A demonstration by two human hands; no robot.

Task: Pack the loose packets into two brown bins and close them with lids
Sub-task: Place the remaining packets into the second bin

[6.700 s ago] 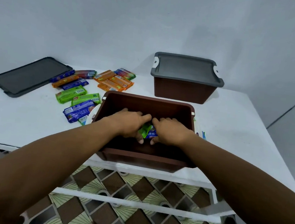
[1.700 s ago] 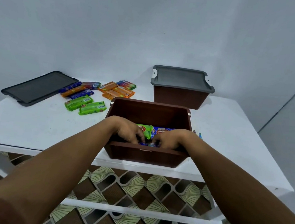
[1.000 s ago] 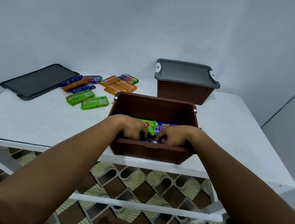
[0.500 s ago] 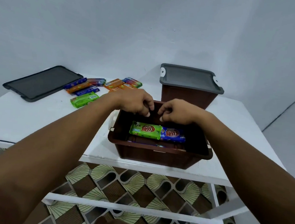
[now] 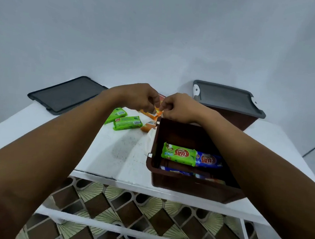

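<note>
Worktop (image 5: 111, 153): white, set against a pale wall.

Open bin (image 5: 194, 189): brown, no lid, at the near edge of the worktop, to the right. Inside, on top, a green packet (image 5: 178, 153) and a blue packet (image 5: 208, 160) lie end to end, with more packets partly seen beneath them.

Second bin (image 5: 234, 118): brown, at the back right, with a grey lid (image 5: 225, 96) on top.

Spare lid (image 5: 65, 94): dark grey, flat on the worktop at the back left.

Loose green packets (image 5: 127, 122): two, side by side, left of the open bin.

Orange packets (image 5: 150, 114): a small cluster just behind the open bin's far left corner.

Left hand (image 5: 141, 97) and right hand (image 5: 178, 107): close together above the orange packets. The fingers of both are curled, with the tips down at the cluster. Whether they grip a packet cannot be told.
</note>
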